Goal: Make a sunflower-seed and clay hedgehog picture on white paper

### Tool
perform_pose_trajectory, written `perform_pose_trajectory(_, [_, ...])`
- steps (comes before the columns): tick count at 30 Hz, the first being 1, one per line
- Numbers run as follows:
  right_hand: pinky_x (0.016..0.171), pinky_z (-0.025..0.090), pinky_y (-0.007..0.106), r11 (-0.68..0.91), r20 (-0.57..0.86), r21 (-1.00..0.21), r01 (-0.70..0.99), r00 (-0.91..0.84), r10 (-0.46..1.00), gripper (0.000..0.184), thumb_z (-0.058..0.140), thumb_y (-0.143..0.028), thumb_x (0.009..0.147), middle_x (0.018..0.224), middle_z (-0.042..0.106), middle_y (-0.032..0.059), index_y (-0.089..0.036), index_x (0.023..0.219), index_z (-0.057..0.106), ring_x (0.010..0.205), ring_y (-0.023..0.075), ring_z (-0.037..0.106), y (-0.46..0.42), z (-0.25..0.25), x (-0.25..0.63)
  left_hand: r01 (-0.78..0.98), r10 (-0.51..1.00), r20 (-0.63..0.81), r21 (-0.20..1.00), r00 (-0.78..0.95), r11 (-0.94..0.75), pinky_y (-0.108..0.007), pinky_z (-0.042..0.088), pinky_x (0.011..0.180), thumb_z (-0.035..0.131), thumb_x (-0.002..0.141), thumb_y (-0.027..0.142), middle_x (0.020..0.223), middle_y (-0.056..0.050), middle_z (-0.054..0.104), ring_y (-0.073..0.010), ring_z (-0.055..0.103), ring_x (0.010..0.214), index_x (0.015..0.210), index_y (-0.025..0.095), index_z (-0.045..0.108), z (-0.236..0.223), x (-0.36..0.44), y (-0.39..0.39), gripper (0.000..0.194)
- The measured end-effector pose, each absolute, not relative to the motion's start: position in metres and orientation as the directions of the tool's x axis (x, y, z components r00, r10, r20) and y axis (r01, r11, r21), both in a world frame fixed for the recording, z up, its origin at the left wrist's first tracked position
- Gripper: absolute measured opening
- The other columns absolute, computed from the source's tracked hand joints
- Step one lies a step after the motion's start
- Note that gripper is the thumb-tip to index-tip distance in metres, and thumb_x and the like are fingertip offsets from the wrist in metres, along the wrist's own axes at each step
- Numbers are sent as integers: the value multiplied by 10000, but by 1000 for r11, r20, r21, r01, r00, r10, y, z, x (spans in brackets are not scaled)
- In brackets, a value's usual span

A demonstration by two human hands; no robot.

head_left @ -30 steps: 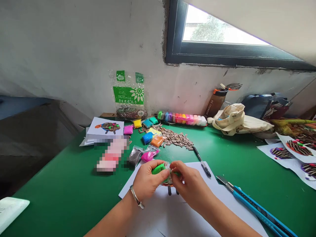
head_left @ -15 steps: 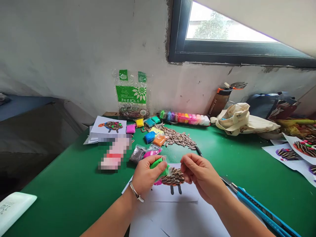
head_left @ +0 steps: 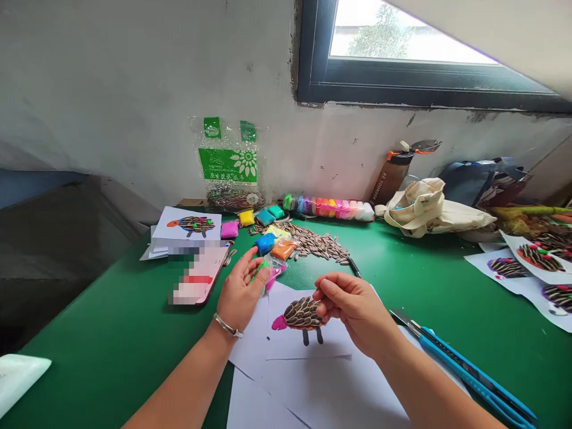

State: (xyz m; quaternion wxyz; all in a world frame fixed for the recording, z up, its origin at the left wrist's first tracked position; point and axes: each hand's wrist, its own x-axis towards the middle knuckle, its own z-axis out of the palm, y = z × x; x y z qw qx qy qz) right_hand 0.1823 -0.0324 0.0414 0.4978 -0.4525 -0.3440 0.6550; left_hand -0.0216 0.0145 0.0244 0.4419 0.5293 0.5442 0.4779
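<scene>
On white paper (head_left: 313,381) lies a small animal figure (head_left: 301,313) with a shell of sunflower seeds, a pink head and dark legs. My right hand (head_left: 353,305) is beside its right end, fingertips pinched together; what they hold is too small to see. My left hand (head_left: 239,289), with a bracelet on the wrist, has reached left to the loose clay packets, and its fingers curl round a green clay packet (head_left: 258,267) with the thumb lifted. A pink packet (head_left: 273,273) lies just under those fingers.
On the green table are a pile of sunflower seeds (head_left: 317,244), blue and orange clay packets (head_left: 274,245), a phone (head_left: 196,280), a pen (head_left: 354,267) and a blue utility knife (head_left: 469,369). A seed bag (head_left: 230,173), clay row (head_left: 330,208), bottle (head_left: 393,176) and cloth bag (head_left: 429,208) line the wall.
My hands have parted. The left one carried the green packet left toward the packet pile, uncovering the seed figure. The right one stayed pinched by the figure.
</scene>
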Motion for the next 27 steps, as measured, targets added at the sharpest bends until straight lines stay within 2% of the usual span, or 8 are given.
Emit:
perform_pose_trajectory(3, [452,435,219,-269,-257,-913,-306,-79,963,334,694,-456,723,671,645,38,-134,758,613,503,114,583,-32,42,183,216,992,95,973,-79,-76,-377,370,1030,620,803,347,1308,-157,518,-248,472,1225,1340,149,430,23,-23,17,604])
perform_pose_trajectory(9, [395,395,206,-162,-159,-978,-133,-38,987,314,612,-437,795,581,602,4,-141,692,596,399,83,512,-31,38,183,518,861,490,776,-137,-359,-380,265,1103,614,810,334,1324,-58,522,-256,390,1285,1159,224,622,46,-22,-1,366])
perform_pose_trajectory(11, [441,435,221,-26,-26,-999,30,5,1000,251,573,-386,833,633,619,12,-152,754,619,452,94,536,-34,34,182,349,928,355,889,-115,-297,-378,395,1014,620,811,368,1208,-60,606,-253,526,1155,1135,227,630,52,-15,-10,354])
perform_pose_trajectory(13, [553,499,257,178,190,-955,237,29,981,176,546,-305,858,766,665,41,-173,922,642,594,133,609,-39,32,180,67,997,73,995,32,-75,-391,489,896,631,801,426,1039,-84,680,-259,616,1005,1102,187,638,53,-6,-17,384])
perform_pose_trajectory(15, [699,524,307,405,425,-820,404,-43,904,278,515,-204,872,934,685,67,-210,1139,591,785,172,643,-44,31,177,-115,963,-125,981,238,155,-398,512,846,675,756,467,964,-93,696,-263,636,948,1087,162,637,51,4,-23,452])
perform_pose_trajectory(18, [870,483,379,638,622,-610,469,-215,753,512,456,-84,880,1098,655,74,-273,1354,412,996,191,600,-48,31,173,-204,824,-230,902,517,380,-405,487,868,629,787,511,927,-103,695,-254,641,941,1045,146,649,48,16,-30,448])
perform_pose_trajectory(22, [1003,391,451,685,626,-554,473,-305,718,614,414,-46,886,1220,596,80,-296,1429,274,1148,196,525,-48,29,170,-255,751,-248,837,611,484,-391,472,875,668,775,467,888,-110,693,-249,644,931,915,125,678,48,19,-34,370])
perform_pose_trajectory(27, [925,480,356,542,429,-760,358,-350,833,686,448,-63,859,1314,531,63,-328,1445,211,1179,185,518,-52,30,167,-286,783,-302,810,545,512,-349,502,813,746,719,387,829,-84,695,-200,659,817,903,131,695,44,15,-30,319])
